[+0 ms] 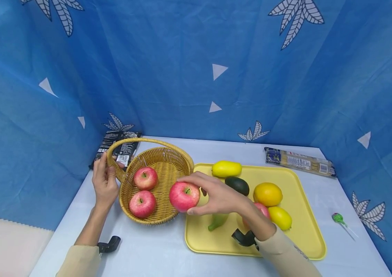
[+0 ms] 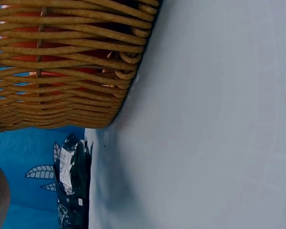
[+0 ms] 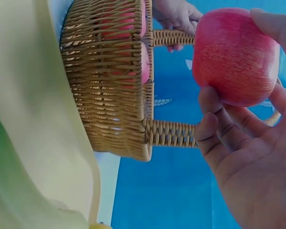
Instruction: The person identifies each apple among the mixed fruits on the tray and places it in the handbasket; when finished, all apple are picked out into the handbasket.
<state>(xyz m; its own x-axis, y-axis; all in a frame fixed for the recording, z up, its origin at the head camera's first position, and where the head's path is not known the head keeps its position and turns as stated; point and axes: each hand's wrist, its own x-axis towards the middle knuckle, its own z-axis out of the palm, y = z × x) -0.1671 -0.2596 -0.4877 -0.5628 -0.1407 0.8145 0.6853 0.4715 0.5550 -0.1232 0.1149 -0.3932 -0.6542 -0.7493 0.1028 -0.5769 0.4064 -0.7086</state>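
Note:
A wicker basket [image 1: 162, 161] with an arched handle stands on the left of the table, holding two red apples [image 1: 145, 178]. My left hand [image 1: 105, 182] grips the left end of that handle. Between the thumb and fingers of my right hand [image 1: 218, 194] is another red apple [image 1: 184, 197], held at the basket's right rim, partly over the yellow tray [image 1: 311, 231]. In the right wrist view the held apple [image 3: 236, 57] is off the surface, higher than the basket's rim [image 3: 147, 95]. The left wrist view shows the basket's woven side [image 2: 62, 86]; the gripping fingers are hidden there.
On the tray lie a yellow fruit [image 1: 226, 169], a dark green avocado-like fruit [image 1: 237, 186], an orange-yellow fruit [image 1: 267, 194], a lemon [image 1: 280, 218] and a partly hidden green item [image 1: 218, 221]. Around it are a black packet [image 1: 112, 144], a noodle packet [image 1: 299, 161] and a lollipop [image 1: 338, 218].

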